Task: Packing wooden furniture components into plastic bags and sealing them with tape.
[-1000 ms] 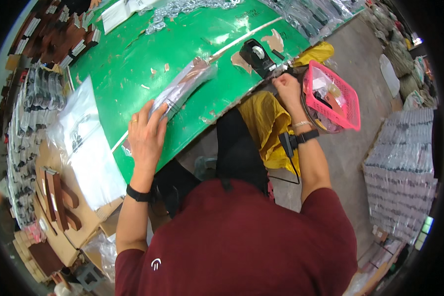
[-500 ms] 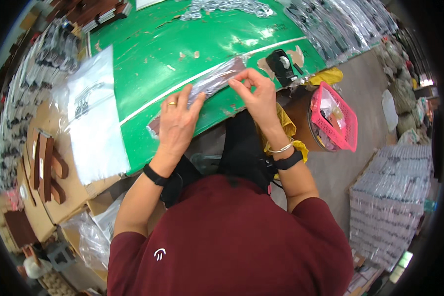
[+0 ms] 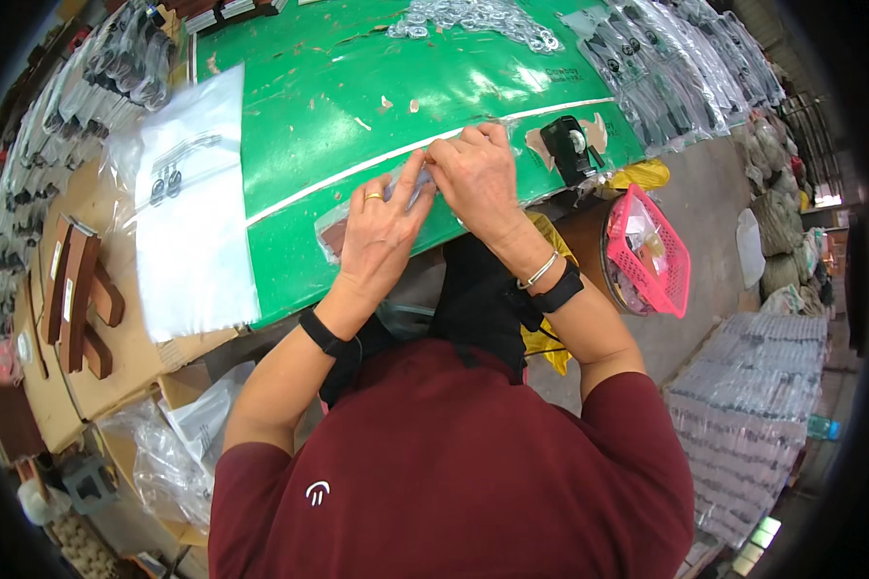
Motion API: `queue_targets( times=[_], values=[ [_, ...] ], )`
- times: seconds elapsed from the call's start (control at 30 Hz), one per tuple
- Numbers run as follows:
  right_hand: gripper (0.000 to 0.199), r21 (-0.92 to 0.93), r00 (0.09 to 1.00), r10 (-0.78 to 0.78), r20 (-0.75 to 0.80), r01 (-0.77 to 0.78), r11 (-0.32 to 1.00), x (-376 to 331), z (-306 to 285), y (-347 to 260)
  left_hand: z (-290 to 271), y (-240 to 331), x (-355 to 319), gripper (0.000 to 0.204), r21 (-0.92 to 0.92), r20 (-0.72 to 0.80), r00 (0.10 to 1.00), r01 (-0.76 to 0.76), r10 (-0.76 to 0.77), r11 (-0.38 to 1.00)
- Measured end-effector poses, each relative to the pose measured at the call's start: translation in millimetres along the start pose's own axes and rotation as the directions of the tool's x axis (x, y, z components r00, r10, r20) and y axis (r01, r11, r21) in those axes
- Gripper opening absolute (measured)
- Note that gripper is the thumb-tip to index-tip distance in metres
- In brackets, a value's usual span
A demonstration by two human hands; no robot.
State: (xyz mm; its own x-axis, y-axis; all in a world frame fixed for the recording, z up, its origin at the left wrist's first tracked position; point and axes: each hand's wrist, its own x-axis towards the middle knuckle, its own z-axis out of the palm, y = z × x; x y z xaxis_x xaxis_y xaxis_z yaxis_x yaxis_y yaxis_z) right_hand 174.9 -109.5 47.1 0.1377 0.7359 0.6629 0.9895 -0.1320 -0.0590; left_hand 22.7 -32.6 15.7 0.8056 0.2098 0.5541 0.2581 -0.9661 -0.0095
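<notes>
A long clear plastic bag (image 3: 336, 232) with a brown piece inside lies along the near edge of the green table (image 3: 357, 87). My left hand (image 3: 381, 232) lies flat on the bag's middle, fingers spread, a ring on one finger. My right hand (image 3: 478, 174) pinches the bag's right end, fingers curled on the plastic. Both hands meet over the white stripe on the table.
A black tape dispenser (image 3: 570, 145) stands just right of my right hand. A pink basket (image 3: 652, 256) sits lower right. A stack of clear bags (image 3: 188, 212) lies at the left, brown wooden pieces (image 3: 77, 289) on cardboard beyond. Packed bags (image 3: 666, 68) line the far right.
My right hand came back from the tape dispenser to the bag. Both hands then shifted right along the bag, and the left hand now lies flat on it.
</notes>
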Motion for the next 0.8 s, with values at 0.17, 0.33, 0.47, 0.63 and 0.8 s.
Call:
queue_targets(
  times=[0.17,0.33,0.47,0.63,0.8],
  values=[
    [0.010,-0.030,0.992,-0.083,0.093,0.087,0.996,1.8,-4.8,1.2,2.2,-0.4,-0.9,0.041,-0.013,0.009,1.000,0.005,-0.005,1.000],
    [0.015,0.048,0.992,-0.070,0.105,0.065,0.997,-6.1,-11.2,5.9,-1.1,0.8,2.1,0.038,-0.021,0.045,0.999,0.021,-0.020,1.000],
    [0.024,0.137,0.997,0.048,0.056,-0.055,0.989,-20.0,-18.4,7.5,0.5,-8.5,5.6,0.033,-0.038,0.079,0.996,0.043,-0.040,0.998],
    [0.024,0.393,0.782,0.456,0.426,-0.613,0.685,-37.4,-31.4,6.2,-1.6,-9.8,7.6,0.030,-0.068,0.077,0.997,0.036,-0.031,0.997],
    [0.023,0.388,0.820,0.492,0.294,-0.572,0.723,-49.1,-18.9,7.7,-3.9,-5.5,6.7,0.030,-0.057,0.059,0.998,0.025,-0.022,0.998]
  ],
)
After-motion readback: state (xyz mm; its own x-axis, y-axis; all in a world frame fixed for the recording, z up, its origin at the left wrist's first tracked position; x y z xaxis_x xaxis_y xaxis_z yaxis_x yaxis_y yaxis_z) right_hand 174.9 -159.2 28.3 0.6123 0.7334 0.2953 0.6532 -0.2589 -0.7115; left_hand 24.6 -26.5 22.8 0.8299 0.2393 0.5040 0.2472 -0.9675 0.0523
